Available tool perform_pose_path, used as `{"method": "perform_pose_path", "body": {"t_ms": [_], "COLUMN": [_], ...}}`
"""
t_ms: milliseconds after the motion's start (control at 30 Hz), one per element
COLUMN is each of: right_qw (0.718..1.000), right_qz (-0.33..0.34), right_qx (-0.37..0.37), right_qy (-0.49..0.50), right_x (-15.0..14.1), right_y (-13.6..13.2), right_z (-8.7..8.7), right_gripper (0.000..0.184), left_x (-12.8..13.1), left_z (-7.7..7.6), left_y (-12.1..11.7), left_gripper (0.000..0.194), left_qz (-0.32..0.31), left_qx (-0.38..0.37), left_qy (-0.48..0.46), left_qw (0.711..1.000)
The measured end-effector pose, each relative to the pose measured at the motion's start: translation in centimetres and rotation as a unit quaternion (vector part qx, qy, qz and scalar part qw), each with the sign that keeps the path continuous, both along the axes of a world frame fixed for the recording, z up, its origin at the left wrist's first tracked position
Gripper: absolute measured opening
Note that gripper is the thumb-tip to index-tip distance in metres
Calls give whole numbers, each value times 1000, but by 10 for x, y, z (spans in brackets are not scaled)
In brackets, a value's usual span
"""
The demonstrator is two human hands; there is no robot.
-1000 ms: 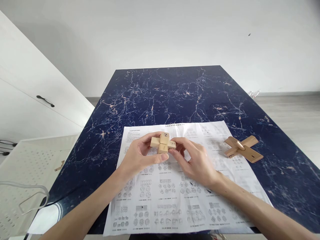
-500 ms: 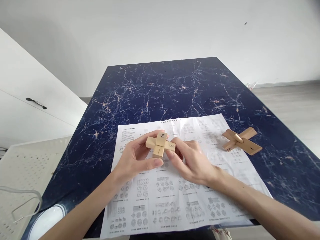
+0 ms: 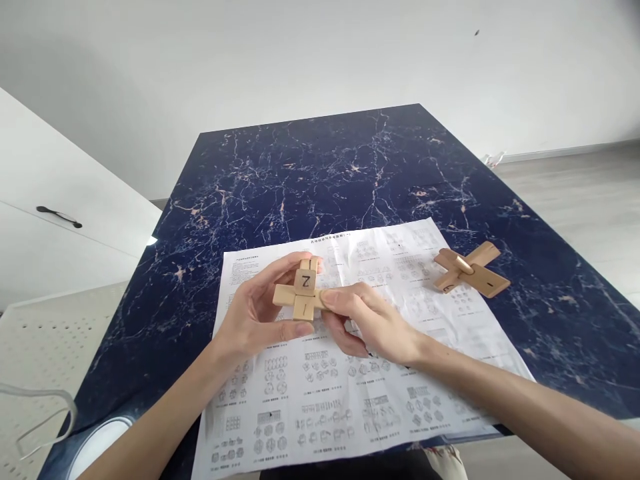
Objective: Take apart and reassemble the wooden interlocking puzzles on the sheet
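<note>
Uneven pressure could loosen the numbered wooden burr puzzle

It sits between the left grip and the right grip, both clamped on it. Should they twist unevenly, it might jam or come apart over the printed sheet below.

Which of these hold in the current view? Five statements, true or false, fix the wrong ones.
1. The left hand and right hand both hold one wooden puzzle. True.
2. That puzzle bears no marks. False: dark marks show on its blocks.
3. The second puzzle lies left of both hands. False: it lies to their right.
4. The paper under the hands carries printed diagrams. True.
5. The table is plain white. False: it is dark blue with pale veins.
</note>
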State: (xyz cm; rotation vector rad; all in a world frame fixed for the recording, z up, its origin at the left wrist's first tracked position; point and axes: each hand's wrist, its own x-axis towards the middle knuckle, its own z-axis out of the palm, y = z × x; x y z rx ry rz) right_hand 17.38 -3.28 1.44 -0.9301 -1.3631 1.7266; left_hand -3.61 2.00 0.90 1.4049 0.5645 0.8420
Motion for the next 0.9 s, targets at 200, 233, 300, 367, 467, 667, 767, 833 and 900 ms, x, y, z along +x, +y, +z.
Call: {"method": "perform_pose_path", "body": {"t_ms": [200,233,300,367,467,667,767,833,900], "right_qw": [996,992,975,955,926,883,882,890,897], "right_qz": [-53,-77,-122,-148,-158,-176,-175,-170,-167], "right_qx": [59,91,157,216,288,375,369,351,337], "right_qy": [-30,-51,-98,-141,-184,-220,-235,-237,-232], "right_x": [-3,-4,-5,-6,-6,-6,-7,-7,-7], "right_y": [-1,-2,-3,-4,-5,-3,-3,-3,-3], "right_z": [0,-1,-3,-5,-9,-14,-14,-13,-13], "right_gripper": [53,51,49,46,43,43,43,43,44], "left_x": [-4,-5,-7,-8,-11,-13,-11,-10,-10], "left_z": [1,1,3,4,4,2,1,0,-1], "left_y": [5,5,7,8,10,11,10,9,8], "left_gripper": [72,72,71,69,68,65,61,62,62], "left_qz": [-27,-36,-61,-87,-104,-76,-60,-48,-35], "left_qx": [32,34,23,-2,-32,-41,-52,-55,-49], "left_qy": [28,29,25,16,28,59,44,37,32], "left_qw": [999,998,998,996,994,994,996,997,998]}}
